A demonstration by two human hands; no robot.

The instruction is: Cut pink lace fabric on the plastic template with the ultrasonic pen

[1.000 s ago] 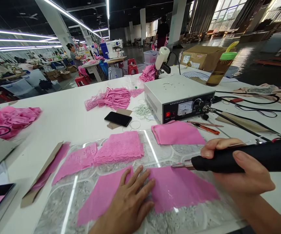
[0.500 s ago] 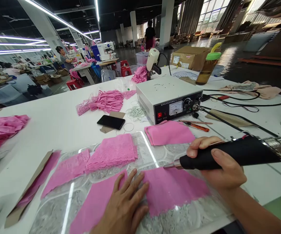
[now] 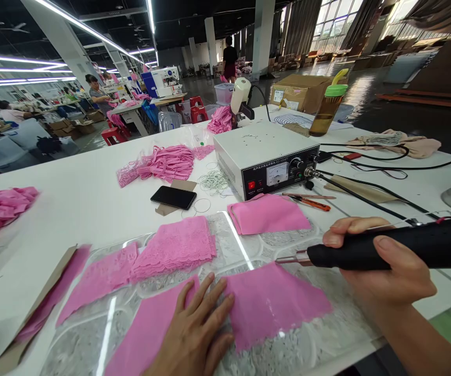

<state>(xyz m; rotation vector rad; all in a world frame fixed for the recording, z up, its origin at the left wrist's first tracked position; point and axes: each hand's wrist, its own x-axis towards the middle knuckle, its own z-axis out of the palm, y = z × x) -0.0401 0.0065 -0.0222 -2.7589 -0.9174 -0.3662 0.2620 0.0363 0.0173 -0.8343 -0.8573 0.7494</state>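
My left hand [image 3: 198,326] lies flat with its fingers spread, pressing on two pink fabric pieces. Under its fingertips and to the right is a pink fabric panel [image 3: 274,305]; another pink piece [image 3: 151,324] extends to the left. In my right hand [image 3: 386,266] is the black grip of an ultrasonic welding gun [image 3: 425,245], held sideways. Its narrow metal tip points left, at the top edge of the right panel; whether it touches is hard to tell. Beneath the fabric is a clear plastic template sheet [image 3: 319,347]. Pink lace pieces [image 3: 178,243] are stacked behind my left hand.
A control box [image 3: 266,156] with cables stands behind a folded pink stack [image 3: 268,214]. Nearby are an orange cutter [image 3: 313,202], a phone [image 3: 174,198], pink straps [image 3: 168,163] and a bottle [image 3: 327,112]. Cardboard with pink fabric [image 3: 41,308] lies left. Other people are farther back.
My right hand has moved the welding gun to the right along the panel's top edge. My left hand stays flat on the fabric. The view has shifted slightly.
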